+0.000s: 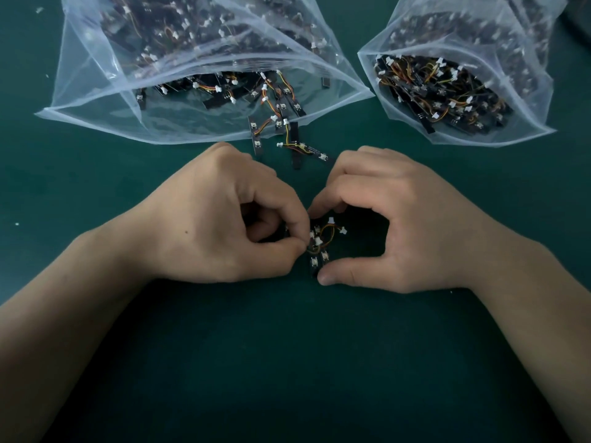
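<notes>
The view is filled edge to edge by a dark green surface (287,362), matt and evenly lit, with a few white specks (16,224) scattered at its left. At the middle a small cluster of black circuit strips (319,251), joined by orange and yellow wires with white connectors, is held low; whether it is resting on the surface cannot be told. The cluster is pinched at its left side by the left grip (224,219), thumb and forefinger pressed together on it. It is enclosed from the right by the right grip (393,219), the forefinger curled over the top and the thumb laid against the lower strip ends. Farther back two clear zip bags are laid with their mouths open toward the person: the left bag (96,119) and the right bag (479,140), both packed with the same strips. A few loose strips (289,139) are spilled from the left bag's mouth, just beyond the knuckles
</notes>
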`<action>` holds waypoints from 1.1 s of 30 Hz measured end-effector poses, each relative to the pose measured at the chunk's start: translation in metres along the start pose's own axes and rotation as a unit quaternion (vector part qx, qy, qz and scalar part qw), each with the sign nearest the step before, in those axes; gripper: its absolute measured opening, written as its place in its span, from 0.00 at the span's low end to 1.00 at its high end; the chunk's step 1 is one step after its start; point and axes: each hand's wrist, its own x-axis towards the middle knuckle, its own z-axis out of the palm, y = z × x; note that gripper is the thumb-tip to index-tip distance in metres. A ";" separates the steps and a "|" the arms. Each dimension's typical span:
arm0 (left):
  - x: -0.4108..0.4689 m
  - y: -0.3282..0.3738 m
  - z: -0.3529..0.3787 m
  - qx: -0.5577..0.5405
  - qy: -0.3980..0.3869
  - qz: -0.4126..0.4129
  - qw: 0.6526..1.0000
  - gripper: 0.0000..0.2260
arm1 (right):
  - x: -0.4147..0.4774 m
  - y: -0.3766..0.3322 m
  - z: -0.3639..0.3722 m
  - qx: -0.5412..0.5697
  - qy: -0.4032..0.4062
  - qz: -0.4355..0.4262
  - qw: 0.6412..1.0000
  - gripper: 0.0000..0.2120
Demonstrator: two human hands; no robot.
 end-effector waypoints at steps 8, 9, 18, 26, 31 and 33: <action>-0.002 0.000 -0.006 -0.092 0.015 -0.031 0.995 0.02 | -0.002 0.003 -0.003 0.003 -0.007 -0.004 1.000 0.31; -0.003 -0.001 -0.007 -0.086 0.021 -0.039 0.995 0.02 | -0.003 0.003 -0.003 -0.001 -0.005 -0.002 1.000 0.31; -0.001 0.005 -0.003 0.084 -0.026 -0.036 0.996 0.09 | -0.006 0.000 -0.004 -0.008 -0.001 0.001 1.000 0.24; -0.001 0.007 0.001 0.082 -0.015 -0.034 0.996 0.12 | -0.006 -0.002 -0.001 -0.026 -0.003 0.003 1.000 0.27; 0.000 0.004 -0.004 0.012 -0.033 0.014 0.999 0.09 | -0.005 -0.003 -0.002 -0.025 -0.005 0.005 1.000 0.26; 0.000 0.002 -0.005 0.004 -0.041 0.028 0.999 0.10 | -0.005 -0.004 -0.002 -0.026 -0.006 0.008 1.000 0.25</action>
